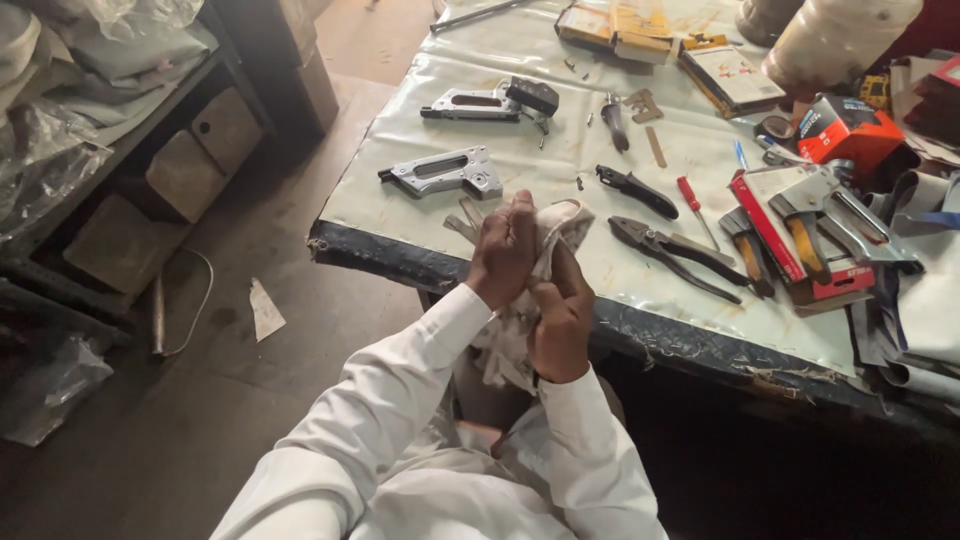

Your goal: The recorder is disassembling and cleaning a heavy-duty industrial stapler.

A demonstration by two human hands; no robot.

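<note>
Upper right of frame: a red carton (848, 128) at the table's far edge; flat yellow boxes (612, 25) along the top centre; a red-and-white card pack (770, 215) under staple guns at right; print too small to make out. Left hand (503, 252) and right hand (560, 318) meet at centre, fingers clamped on a crumpled white cloth (555, 232) at the near edge of the table (640, 290); whatever it wraps is hidden; the cloth looks soiled, hanging below the wrists.
</note>
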